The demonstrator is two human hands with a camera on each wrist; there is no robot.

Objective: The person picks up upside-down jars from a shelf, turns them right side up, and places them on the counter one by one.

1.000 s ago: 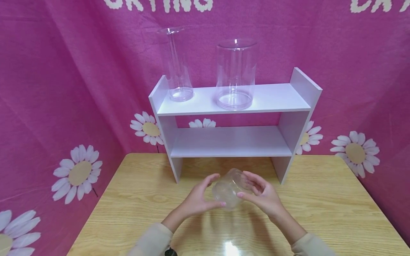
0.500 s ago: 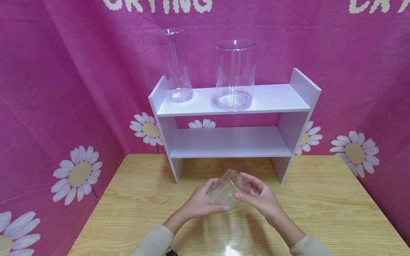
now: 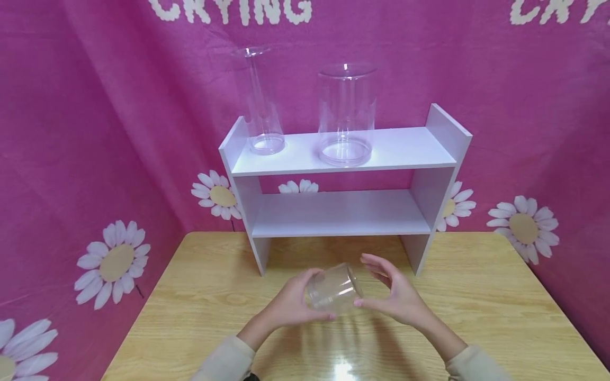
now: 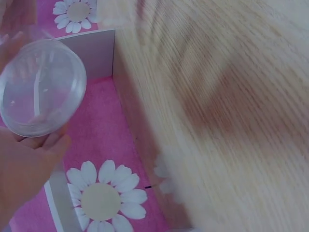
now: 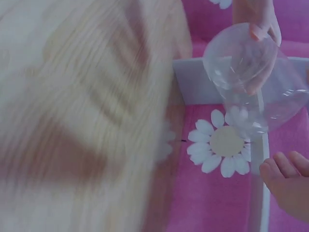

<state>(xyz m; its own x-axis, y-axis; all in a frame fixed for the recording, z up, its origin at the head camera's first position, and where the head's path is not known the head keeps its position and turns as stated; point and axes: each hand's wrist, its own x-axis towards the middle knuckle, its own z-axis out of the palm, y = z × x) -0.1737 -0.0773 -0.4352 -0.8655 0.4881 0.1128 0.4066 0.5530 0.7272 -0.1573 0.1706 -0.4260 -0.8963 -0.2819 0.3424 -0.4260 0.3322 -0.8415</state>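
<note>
My left hand (image 3: 292, 302) grips a short clear cylindrical container (image 3: 333, 288), its fingers and thumb round the left end. The container lies tilted on its side above the wooden table, one round end facing right. My right hand (image 3: 401, 297) is spread at that end, its thumb tip right by the rim and its fingers apart from the wall. In the left wrist view the round end of the container (image 4: 43, 89) faces the camera over the left hand (image 4: 26, 169). The right wrist view has the right hand (image 5: 289, 186) below the container (image 5: 256, 82).
A white two-tier shelf (image 3: 340, 211) stands behind the hands on the wooden table (image 3: 476, 307). On its top board are a tall narrow clear cylinder (image 3: 262, 106) at the left and a wider one (image 3: 347, 114) near the middle. A pink flowered cloth (image 3: 143, 106) hangs behind.
The container has turned from leaning to nearly sideways and sits more in the left hand. My right hand has loosened its hold and drawn slightly right, fingers spread.
</note>
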